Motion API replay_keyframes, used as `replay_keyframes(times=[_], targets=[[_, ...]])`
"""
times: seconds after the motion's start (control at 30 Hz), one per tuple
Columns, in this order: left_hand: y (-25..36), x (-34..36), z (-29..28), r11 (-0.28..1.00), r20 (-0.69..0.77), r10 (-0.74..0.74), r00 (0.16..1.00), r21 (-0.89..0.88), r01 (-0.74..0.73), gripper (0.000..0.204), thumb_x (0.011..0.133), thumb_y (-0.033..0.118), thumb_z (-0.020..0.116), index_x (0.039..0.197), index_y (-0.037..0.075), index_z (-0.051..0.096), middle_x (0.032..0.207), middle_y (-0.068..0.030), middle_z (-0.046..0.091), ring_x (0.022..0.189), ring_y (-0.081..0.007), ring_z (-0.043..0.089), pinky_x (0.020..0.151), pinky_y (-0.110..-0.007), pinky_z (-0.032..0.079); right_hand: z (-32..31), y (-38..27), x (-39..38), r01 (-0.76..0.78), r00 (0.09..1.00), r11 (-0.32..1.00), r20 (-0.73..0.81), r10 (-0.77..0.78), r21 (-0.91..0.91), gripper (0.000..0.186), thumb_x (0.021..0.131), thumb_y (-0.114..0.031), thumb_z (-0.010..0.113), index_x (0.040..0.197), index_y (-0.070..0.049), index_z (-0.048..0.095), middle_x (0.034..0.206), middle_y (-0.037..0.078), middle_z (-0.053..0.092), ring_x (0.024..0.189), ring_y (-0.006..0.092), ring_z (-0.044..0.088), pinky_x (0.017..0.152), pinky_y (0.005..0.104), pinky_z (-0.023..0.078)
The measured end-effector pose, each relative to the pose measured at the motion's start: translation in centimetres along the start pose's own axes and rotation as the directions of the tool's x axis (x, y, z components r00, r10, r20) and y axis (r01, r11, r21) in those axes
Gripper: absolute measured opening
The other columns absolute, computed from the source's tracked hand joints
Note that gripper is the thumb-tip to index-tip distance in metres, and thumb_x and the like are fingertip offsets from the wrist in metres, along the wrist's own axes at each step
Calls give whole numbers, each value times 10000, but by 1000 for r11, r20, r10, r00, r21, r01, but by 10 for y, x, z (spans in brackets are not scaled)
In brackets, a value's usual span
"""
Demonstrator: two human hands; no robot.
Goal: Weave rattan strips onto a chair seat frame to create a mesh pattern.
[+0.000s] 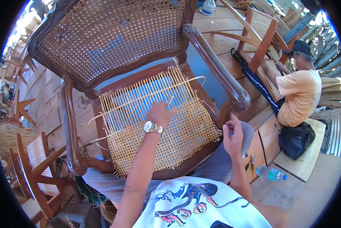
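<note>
A dark carved-wood armchair has a cane back [113,41] and a rattan seat [159,148], densely woven at the front, with mostly parallel strands and a few crosswise ones toward the back. My left hand [158,116], a steel watch on its wrist, is over the seat's middle, closed on a thin pale tool [170,102]. Loose strands [197,78] curl off both seat sides. My right hand [233,135] is beside the seat's right front corner, below the curved armrest [237,95], fingers curled together; what they hold, if anything, is too small to tell.
A co-worker [295,91] sits at right among wooden chair frames [261,38], by a black bag [295,142]. A water bottle [271,173] and scissors [253,161] lie low right. More chairs [41,171] stand at left; a white jug [208,7] is at the back.
</note>
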State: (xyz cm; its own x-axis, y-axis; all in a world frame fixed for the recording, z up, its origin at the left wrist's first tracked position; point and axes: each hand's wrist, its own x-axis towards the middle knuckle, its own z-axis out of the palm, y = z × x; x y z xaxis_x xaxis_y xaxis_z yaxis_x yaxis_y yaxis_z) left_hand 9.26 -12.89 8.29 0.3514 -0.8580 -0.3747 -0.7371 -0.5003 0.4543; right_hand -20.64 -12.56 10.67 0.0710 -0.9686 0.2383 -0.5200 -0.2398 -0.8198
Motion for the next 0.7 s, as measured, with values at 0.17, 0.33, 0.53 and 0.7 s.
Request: replay_keyframes(times=[0.17, 0.33, 0.53, 0.7], targets=[[-12, 12, 6, 995, -6, 72, 997, 67, -71, 325, 831, 356, 771, 885, 54, 664, 1040, -175, 585, 814, -336, 659, 747, -470, 544, 6, -7, 1, 115, 977, 992, 188, -101, -62, 297, 887, -13, 656, 1171, 3, 569, 970, 96, 605, 857, 174, 608, 794, 288, 495], [-19, 19, 18, 996, -124, 88, 988, 40, -84, 264, 859, 334, 743, 909, 83, 680, 972, -180, 640, 826, -346, 668, 743, -467, 544, 50, -22, 32, 238, 878, 967, 447, -173, -92, 360, 865, -16, 655, 1208, -3, 545, 1064, 165, 592, 971, 310, 608, 872, 356, 491], [-11, 26, 1, 993, 57, 69, 996, -100, -63, 337, 873, 394, 713, 784, 72, 671, 742, -151, 677, 717, -325, 669, 657, -449, 518, 92, -20, 81, 359, 825, 920, 515, -234, -157, 420, 826, -78, 699, 1214, -15, 550, 1166, 163, 578, 1104, 356, 556, 957, 418, 459], [-36, 34, 22, 976, -46, 103, 994, -189, -110, 373, 858, 424, 721, 765, 66, 670, 632, -115, 639, 569, -277, 622, 550, -421, 478, 110, 2, 109, 461, 761, 787, 639, -113, -410, 483, 730, -232, 818, 1147, -111, 607, 1126, 88, 571, 1104, 323, 526, 954, 436, 445]])
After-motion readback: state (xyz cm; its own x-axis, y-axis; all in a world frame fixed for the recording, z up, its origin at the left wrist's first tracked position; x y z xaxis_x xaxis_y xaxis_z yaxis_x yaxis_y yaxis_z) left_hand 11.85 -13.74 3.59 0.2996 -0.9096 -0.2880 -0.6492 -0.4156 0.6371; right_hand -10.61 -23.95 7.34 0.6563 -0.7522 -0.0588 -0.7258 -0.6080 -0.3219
